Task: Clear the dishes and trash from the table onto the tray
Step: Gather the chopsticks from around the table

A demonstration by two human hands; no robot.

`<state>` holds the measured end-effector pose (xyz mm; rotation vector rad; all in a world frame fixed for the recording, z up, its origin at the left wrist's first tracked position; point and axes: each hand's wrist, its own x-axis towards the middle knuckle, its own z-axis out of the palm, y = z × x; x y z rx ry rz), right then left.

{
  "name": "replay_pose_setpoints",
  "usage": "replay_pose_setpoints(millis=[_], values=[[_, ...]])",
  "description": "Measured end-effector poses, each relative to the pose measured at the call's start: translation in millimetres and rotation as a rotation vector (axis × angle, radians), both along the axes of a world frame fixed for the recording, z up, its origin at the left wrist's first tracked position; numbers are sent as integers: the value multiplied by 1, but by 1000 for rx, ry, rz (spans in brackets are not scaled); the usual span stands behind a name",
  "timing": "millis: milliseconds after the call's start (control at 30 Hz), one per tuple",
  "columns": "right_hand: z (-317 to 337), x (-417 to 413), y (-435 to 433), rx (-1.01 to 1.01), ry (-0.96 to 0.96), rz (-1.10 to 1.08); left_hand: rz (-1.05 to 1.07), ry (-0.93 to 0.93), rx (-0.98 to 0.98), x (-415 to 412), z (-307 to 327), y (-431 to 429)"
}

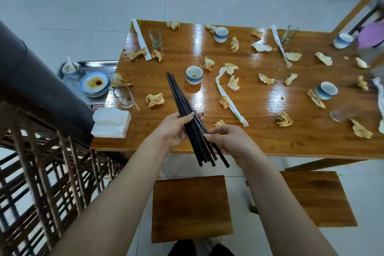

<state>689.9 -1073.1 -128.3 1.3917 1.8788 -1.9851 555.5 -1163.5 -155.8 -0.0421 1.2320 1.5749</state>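
- One bundle of black chopsticks (180, 97) is held between both hands over the near edge of the table (270, 141). The sticks cannot be counted exactly, but at least six blunt ends are seen below the hands.
- The left hand (175, 129) is curled round the middle of the bundle. The right hand (227, 141) is closed on its lower part from the opposite side.
- Four blue-and-white cups (194, 75) are counted on the table: one just beyond the hands, one farther out, and two well off beyond the right hand.
- Four clear glasses (155, 37) are counted: two near the far edge, one beyond the left hand beside the tray, and one, blurred, far to the right of the right hand.
- Four long white paper sleeves (228, 97) are seen, the nearest just beyond the right hand.
- More than twenty crumpled napkins (154, 100) are scattered across the table beyond both hands.
- One metal tray (99, 63) is seen beyond and to the left of the left hand, at the table's end. On it are one sauce-stained plate (94, 84) and one small bowl (71, 69) with one white spoon (69, 61) in it.
- One white tissue pack (111, 122) lies just left of the left hand.
- Two wooden stools (191, 208) are seen below the hands.
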Motion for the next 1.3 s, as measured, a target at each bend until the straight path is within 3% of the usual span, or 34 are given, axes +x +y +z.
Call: replay_pose_setpoints(millis=[300, 567, 733, 1000, 1300], values=[[-3, 2, -15, 8, 75, -148, -81, 52, -13, 12, 13, -3], [1, 24, -7, -345, 96, 13, -130, 73, -6, 24, 25, 4], [14, 59, 3, -379, 200, 35, -286, 124, 0, 56, 43, 24], [38, 153, 26, -410, 349, 85, -429, 177, 57, 144, 61, 67], [55, 334, 39, -342, 430, -228, -632, 188, 126, 327, 78, 119]])
